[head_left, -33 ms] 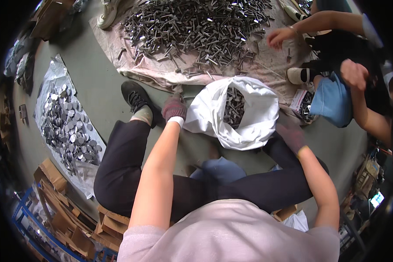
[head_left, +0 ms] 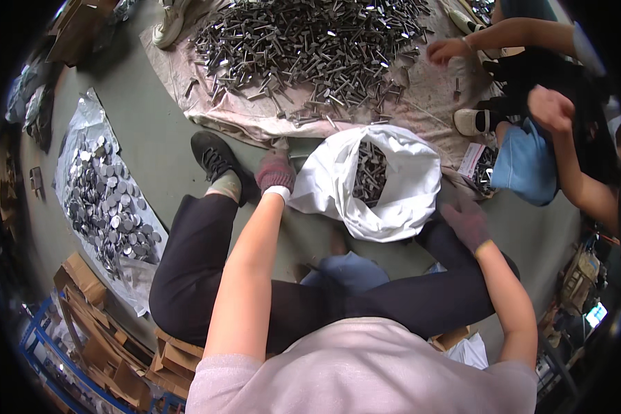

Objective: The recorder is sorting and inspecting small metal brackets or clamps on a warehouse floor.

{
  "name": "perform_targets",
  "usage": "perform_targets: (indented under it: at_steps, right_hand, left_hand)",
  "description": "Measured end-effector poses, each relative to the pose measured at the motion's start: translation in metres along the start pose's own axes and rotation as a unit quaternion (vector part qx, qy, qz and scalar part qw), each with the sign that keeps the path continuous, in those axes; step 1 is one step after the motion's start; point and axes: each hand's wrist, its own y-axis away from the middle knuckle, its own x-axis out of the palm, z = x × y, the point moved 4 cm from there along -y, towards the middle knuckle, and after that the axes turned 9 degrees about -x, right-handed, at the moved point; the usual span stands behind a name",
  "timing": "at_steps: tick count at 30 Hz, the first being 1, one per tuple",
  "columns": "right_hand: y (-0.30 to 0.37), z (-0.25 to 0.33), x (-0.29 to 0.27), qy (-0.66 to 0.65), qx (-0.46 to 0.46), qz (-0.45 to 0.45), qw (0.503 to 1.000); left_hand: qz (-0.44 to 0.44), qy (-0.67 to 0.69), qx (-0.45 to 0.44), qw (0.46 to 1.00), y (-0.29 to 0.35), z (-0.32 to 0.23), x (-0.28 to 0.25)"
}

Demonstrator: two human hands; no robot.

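A white sack (head_left: 412, 207) stands between my legs with its mouth rolled outward. Dark metal T-shaped bolts (head_left: 370, 174) lie inside it. My left hand (head_left: 276, 172), in a reddish knitted glove, is closed just left of the sack; whatever its fingers grip is too small to name. At the sack's right side is my right hand (head_left: 466, 219) in a greyish-purple glove, with fingers stretched out and apart, nothing seen in them. Beyond the sack, a large heap of similar bolts (head_left: 310, 52) is spread over a stained pinkish cloth (head_left: 248, 126).
Round metal discs (head_left: 114, 207) lie on a plastic sheet (head_left: 83, 124) at left. A co-worker's hands (head_left: 448, 51) are at the upper right, near a blue cloth (head_left: 524, 162) and a small bag of metal parts (head_left: 484, 165). Cardboard boxes (head_left: 110, 352) fill the lower left.
My right hand has shifted slightly and its fingers show more sharply. The co-worker's hands have moved a little up. My left hand stays in place.
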Motion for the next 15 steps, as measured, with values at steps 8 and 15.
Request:
perform_targets:
  at_steps: [8,15]
  right_hand:
    - [0.026,-0.005,-0.015,-0.119,-0.046,-0.109,0.986]
    - [0.019,0.052,-0.019,-0.208,-0.193,-0.074,0.956]
  left_hand:
    - [0.054,-0.148,0.072,0.985,-0.03,-0.033,0.008]
    - [0.399,0.831,-0.185,0.341,0.015,-0.029,-0.022]
